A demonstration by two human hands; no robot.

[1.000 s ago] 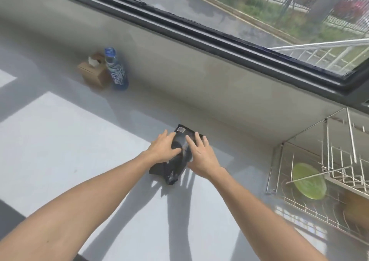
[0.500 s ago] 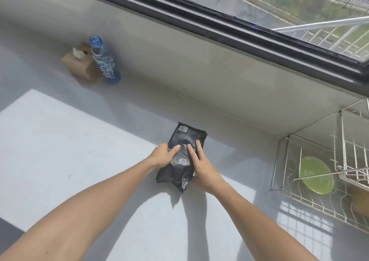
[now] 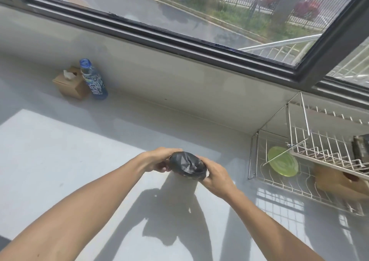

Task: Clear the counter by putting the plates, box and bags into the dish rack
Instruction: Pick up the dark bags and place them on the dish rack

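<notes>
A black foil bag hangs above the grey counter, seen end-on. My left hand grips its left side and my right hand grips its right side. The wire dish rack stands to the right on the counter. On the rack's lower level lie a green plate and a brown box. A dark object rests on the upper shelf at the frame's right edge, mostly cut off.
A brown tissue box and a blue-labelled bottle stand against the back wall at the far left. A window with a dark frame runs along the wall above the counter.
Both hands have lifted the black bag off the counter and turned it on end. The view has shifted, so more of the rack shows.
</notes>
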